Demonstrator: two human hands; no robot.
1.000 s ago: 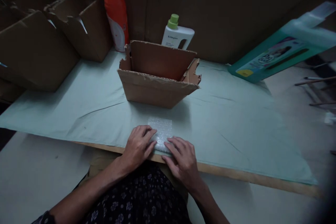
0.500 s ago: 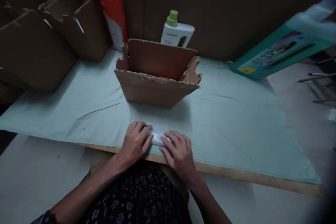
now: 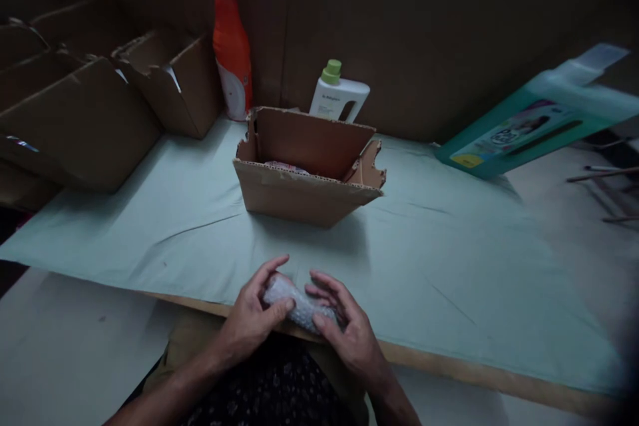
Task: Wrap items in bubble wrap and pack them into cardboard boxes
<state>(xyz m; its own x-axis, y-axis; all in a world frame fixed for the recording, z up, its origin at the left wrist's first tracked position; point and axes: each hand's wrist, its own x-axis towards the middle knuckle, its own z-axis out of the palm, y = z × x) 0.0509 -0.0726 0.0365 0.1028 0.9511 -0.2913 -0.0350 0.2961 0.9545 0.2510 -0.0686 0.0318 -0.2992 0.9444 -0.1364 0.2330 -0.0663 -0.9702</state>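
Between my hands, at the table's front edge, is a small roll of bubble wrap (image 3: 298, 306). My left hand (image 3: 257, 309) grips its left end, thumb on the near side and fingers behind it. At the other end my right hand (image 3: 344, 323) holds it, thumb in front and fingers curled on the far side. Whether anything is inside the wrap I cannot make out. Beyond my hands an open cardboard box (image 3: 304, 196) stands on the cloth-covered table (image 3: 424, 259). Some pinkish packed thing (image 3: 287, 167) shows just above the box's near rim.
More open cardboard boxes (image 3: 90, 126) stand at the left. Along the back are an orange bottle (image 3: 232, 46) and a white bottle with a green cap (image 3: 337, 94). A large teal bottle (image 3: 529, 126) stands at the right, near the table's edge.
The bubble wrap was pressed flat on the table under my fingers; now both hands have it lifted and tilted, nearer to me. The camera view has tipped upward slightly.
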